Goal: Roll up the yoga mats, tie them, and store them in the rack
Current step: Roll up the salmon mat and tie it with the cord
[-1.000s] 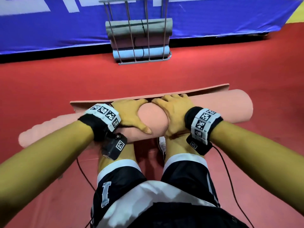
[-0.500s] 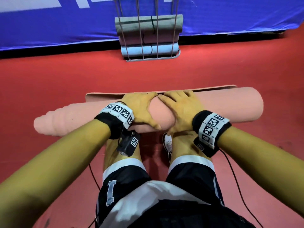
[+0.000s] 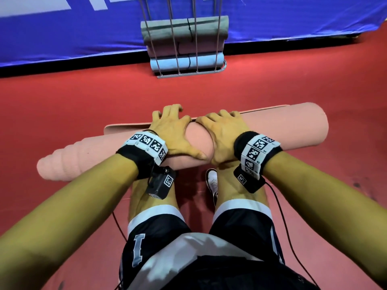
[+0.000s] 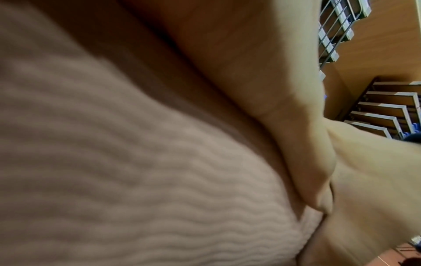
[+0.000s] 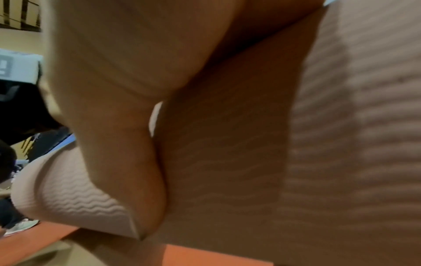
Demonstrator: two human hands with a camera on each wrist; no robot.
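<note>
A pink yoga mat lies rolled across the red floor in front of my knees, its left end telescoped out in steps. Only a narrow flat tail sticks out on the far side. My left hand presses on top of the roll, its fingers spread forward over the far edge and its thumb on the near side. My right hand lies beside it, palm on the roll. The wrist views show the ribbed mat right under each palm.
A wire rack stands ahead against the blue banner. It holds a grey-green roll, a dull pink roll and a light blue roll, each tied. Open red floor lies between the rack and the mat. Black cables trail beside my legs.
The roll has moved away from me toward the rack, and the flat tail has grown shorter. My left fingers have reached forward over the far edge.
</note>
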